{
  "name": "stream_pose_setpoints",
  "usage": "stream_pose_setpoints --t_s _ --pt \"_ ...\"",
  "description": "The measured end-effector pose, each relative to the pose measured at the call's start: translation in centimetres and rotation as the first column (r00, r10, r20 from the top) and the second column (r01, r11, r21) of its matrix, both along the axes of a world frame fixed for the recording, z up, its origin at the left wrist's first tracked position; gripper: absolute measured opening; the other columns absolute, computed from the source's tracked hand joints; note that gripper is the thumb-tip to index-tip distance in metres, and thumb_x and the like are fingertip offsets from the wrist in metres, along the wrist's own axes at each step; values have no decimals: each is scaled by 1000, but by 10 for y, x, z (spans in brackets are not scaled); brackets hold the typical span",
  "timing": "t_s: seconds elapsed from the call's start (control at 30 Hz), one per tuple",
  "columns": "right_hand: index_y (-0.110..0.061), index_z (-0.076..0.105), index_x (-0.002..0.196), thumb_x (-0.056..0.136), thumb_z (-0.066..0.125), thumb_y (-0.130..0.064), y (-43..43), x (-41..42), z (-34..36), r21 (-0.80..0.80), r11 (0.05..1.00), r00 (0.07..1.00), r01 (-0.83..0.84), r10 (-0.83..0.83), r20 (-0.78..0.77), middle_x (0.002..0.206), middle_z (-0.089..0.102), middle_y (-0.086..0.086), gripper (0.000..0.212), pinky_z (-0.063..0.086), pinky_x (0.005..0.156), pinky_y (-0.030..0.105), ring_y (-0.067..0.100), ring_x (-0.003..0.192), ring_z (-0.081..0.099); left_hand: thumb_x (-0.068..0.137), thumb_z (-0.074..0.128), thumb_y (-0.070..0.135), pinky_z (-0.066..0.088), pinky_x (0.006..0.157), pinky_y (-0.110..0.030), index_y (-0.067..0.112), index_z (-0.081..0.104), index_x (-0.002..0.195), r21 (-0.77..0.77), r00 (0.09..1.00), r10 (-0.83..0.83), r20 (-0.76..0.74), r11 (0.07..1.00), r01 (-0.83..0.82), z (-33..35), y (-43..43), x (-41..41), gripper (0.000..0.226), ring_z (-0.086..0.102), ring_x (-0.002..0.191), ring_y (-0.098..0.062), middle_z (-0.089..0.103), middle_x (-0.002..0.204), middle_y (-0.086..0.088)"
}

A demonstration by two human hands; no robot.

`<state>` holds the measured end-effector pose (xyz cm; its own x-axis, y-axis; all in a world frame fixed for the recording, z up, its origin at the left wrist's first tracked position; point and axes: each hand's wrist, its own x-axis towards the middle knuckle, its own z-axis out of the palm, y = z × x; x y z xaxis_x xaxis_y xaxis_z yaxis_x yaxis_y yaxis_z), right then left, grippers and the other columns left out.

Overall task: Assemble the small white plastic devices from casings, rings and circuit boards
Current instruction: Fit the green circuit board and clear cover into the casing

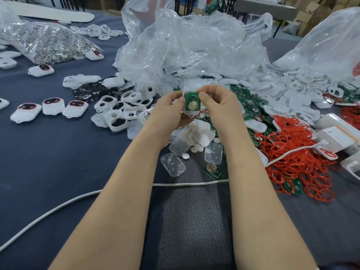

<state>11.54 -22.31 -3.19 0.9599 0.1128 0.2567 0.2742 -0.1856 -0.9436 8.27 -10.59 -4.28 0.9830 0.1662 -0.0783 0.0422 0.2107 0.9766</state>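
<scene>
Grip: my left hand [171, 106] and right hand [216, 102] both pinch one white casing [191, 114] by its sides | Part: green circuit board [191, 103] sits face-up in it between my thumbs, held high, probably so I can square and press it home | Supply: red rings [292, 152] heaped right of the grip, likely needed next.

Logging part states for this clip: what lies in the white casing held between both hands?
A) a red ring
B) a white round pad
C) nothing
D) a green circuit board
D: a green circuit board with a round gold contact sits in the white casing, which the left hand and right hand pinch.
</scene>
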Motion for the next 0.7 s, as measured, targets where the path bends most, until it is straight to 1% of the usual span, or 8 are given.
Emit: stream_pose_setpoints --t_s 0.13,0.23,0.33,0.47,0.63,0.7 --pt "-25 61 78 92 57 -5 0 -1 0 -5 1000 1000 5 -5 14 82 61 2 24 43 54 8 5 68 55 104 39 14 59 73 -23 15 58 114 -21 1000 4 0 1000 -4 0 0 0 22 70 81 -17 69 96 -5" --pt "-25 61 79 92 57 -7 1 -2 1 -6 1000 1000 19 -19 21 81 62 -1 23 44 55 8 4 69 56 103 39 14 58 70 -22 15 58 113 -39 1000 0 3 999 1 1 0 -1 21 70 78 -15 69 95 -5" --pt "-23 61 80 92 58 -7 1 -2 1 -7 999 999 34 -34 27 82 63 0 21 45 57 7 6 71 55 103 40 13 58 68 -21 15 59 109 -50 1000 1 4 999 0 1 0 -1 20 69 75 -14 69 96 -5" --pt "-26 60 78 92 56 -5 1 -3 1 -50 998 998 32 -30 50 78 61 -7 26 45 58 8 8 72 54 103 39 13 58 69 -21 15 59 112 -36 1000 -1 6 999 2 0 0 0 21 69 78 -14 69 97 -5" --pt "-23 60 82 93 54 -6 1 -3 1 -54 998 998 37 -34 53 79 59 -8 21 42 57 6 5 70 51 104 39 14 59 75 -25 19 59 107 -22 1000 -1 6 1000 1 0 0 0 21 68 82 -16 68 94 -3" --pt "-24 59 81 94 53 -6 0 -3 1 -61 998 998 32 -29 55 80 59 -9 23 43 59 8 6 72 51 104 38 14 59 75 -24 17 59 109 -11 1000 -3 7 1000 4 0 0 0 21 68 81 -16 68 92 -3"
